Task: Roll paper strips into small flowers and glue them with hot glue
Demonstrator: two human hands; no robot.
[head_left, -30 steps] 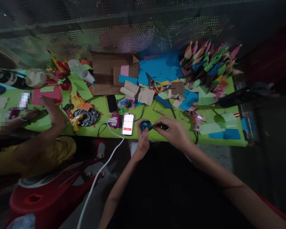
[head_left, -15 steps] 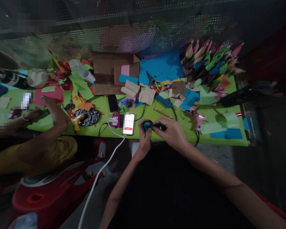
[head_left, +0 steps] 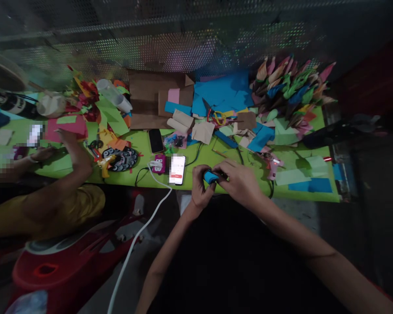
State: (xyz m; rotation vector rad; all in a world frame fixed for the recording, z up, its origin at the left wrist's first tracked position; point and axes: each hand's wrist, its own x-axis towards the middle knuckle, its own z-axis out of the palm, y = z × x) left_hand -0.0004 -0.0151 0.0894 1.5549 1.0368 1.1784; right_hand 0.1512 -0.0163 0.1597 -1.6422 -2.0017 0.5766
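A small roll of blue paper (head_left: 211, 176) is held between my two hands, just over the front edge of the green-covered table (head_left: 144, 181). My left hand (head_left: 201, 187) curls round its left side, thumb underneath. From the right, the fingertips of my right hand (head_left: 237, 179) pinch the roll's other end, and part of it is hidden behind them. Left of my hands lies a lit phone (head_left: 177, 170). To the right sits a pink glue gun (head_left: 274, 168), its cord hanging over the edge.
Behind lie blue paper sheets (head_left: 221, 96), scissors (head_left: 220, 117) and brown cardboard (head_left: 144, 100). Many paper flowers (head_left: 291, 87) stand at the back right. A white cable (head_left: 140, 229) hangs from a pink power socket (head_left: 158, 164). At left, a co-worker's arm (head_left: 74, 161) reaches over the table.
The blue roll has been turned: its coiled end faced me before, and now its smooth outer side shows. Both hands have shifted slightly right and stay closed on it.
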